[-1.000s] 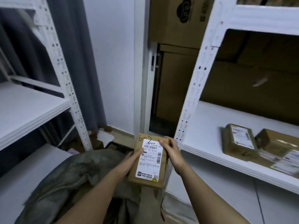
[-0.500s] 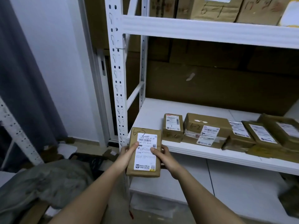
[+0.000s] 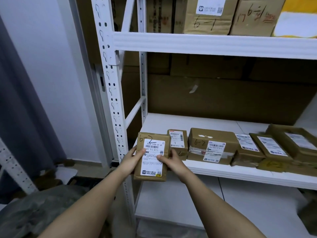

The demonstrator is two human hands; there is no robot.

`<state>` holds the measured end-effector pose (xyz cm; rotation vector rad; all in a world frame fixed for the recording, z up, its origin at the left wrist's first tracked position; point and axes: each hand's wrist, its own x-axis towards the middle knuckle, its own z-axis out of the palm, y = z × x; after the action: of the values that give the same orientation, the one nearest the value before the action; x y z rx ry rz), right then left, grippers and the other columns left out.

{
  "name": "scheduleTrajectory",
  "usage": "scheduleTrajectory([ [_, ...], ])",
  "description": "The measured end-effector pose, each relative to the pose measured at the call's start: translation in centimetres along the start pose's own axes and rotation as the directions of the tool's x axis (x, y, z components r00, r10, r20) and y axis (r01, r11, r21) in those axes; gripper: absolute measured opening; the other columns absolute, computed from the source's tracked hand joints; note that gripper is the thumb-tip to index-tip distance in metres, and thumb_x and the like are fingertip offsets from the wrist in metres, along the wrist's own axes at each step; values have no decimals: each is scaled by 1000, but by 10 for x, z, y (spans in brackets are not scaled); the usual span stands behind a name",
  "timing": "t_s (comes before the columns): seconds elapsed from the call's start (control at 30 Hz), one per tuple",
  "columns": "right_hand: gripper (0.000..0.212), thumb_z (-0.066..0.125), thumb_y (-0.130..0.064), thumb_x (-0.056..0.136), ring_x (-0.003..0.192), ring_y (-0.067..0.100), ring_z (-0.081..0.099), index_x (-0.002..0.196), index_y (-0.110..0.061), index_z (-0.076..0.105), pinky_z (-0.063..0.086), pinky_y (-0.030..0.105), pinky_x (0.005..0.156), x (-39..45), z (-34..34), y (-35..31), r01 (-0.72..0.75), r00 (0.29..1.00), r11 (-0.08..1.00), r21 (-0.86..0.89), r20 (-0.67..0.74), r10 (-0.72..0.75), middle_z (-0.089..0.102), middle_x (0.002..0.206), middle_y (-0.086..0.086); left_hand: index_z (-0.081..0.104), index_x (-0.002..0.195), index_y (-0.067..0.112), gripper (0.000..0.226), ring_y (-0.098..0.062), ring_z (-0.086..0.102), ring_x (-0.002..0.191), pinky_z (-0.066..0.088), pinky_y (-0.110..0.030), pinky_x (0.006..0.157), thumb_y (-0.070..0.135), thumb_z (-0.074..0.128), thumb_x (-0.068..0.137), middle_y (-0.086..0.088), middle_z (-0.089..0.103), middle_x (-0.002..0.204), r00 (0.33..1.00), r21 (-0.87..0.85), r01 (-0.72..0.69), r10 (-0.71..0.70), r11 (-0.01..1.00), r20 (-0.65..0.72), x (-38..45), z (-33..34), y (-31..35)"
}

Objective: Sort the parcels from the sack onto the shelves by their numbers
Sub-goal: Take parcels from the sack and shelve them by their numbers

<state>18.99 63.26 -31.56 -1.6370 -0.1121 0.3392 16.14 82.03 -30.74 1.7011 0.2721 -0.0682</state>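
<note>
A flat brown parcel [image 3: 152, 169] with a white label and "6-2" handwritten at its top is held in front of the middle shelf's left front corner. My left hand [image 3: 132, 159] grips its left edge, thumb on the label. My right hand [image 3: 169, 160] grips its right edge, thumb on the label too. The white middle shelf [image 3: 223, 171] carries a row of brown parcels; one [image 3: 208, 143] also reads "6-2". The grey sack [image 3: 39, 212] lies at the lower left on the floor.
The upper shelf [image 3: 205, 44] bears boxes marked "6-1" [image 3: 208, 16]. A perforated white upright [image 3: 109, 79] stands just left of the held parcel. Large cardboard sheets line the shelf's back. A lower shelf board [image 3: 240, 203] lies below. Another rack's post [image 3: 12, 165] is at far left.
The view has swung right from the sack to the shelf unit. Both hands have carried the parcel up and closer to the middle shelf's left front corner.
</note>
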Motion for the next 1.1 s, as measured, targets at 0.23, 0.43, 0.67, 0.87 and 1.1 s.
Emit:
scheduleTrajectory([
  [0.23,72,75,-34,80,124,28,51,142,-24,40,45,45,105,47,18,-9,-14,992,967,-255,-129,-19,42,139,7,34,144,31,57,-6,66,83,56,-27,66,44,55,92,13,64,100,996,149,-87,87,985,5,47,-23,4],
  [0.43,94,72,-41,82,124,23,55,151,-32,9,49,42,100,72,20,-13,25,974,937,-348,-203,-102,52,141,3,29,146,27,68,-19,63,108,52,-43,93,24,65,89,0,60,128,991,323,-134,127,937,44,83,-26,4],
  [0.67,78,53,-64,85,128,27,50,149,-43,14,45,45,102,101,1,-24,2,974,739,-674,-166,-154,49,144,0,30,144,22,70,-24,62,111,51,-39,91,23,69,86,-4,60,128,998,375,-60,62,925,9,116,-20,-9],
  [0.87,76,54,-62,86,135,23,38,149,-34,23,29,43,111,120,-12,-18,23,953,625,-780,-171,-249,41,148,-1,30,144,21,69,-26,58,117,50,-46,96,20,69,86,-5,60,128,998,346,-60,68,936,-11,132,-9,-12],
  [1.1,74,66,-54,82,131,18,45,143,-31,30,24,44,112,131,-17,-24,61,948,676,-735,-169,-269,50,141,-6,29,143,18,69,-27,55,121,49,-46,98,14,68,87,-7,57,130,998,337,-51,59,940,-14,149,-1,-10],
])
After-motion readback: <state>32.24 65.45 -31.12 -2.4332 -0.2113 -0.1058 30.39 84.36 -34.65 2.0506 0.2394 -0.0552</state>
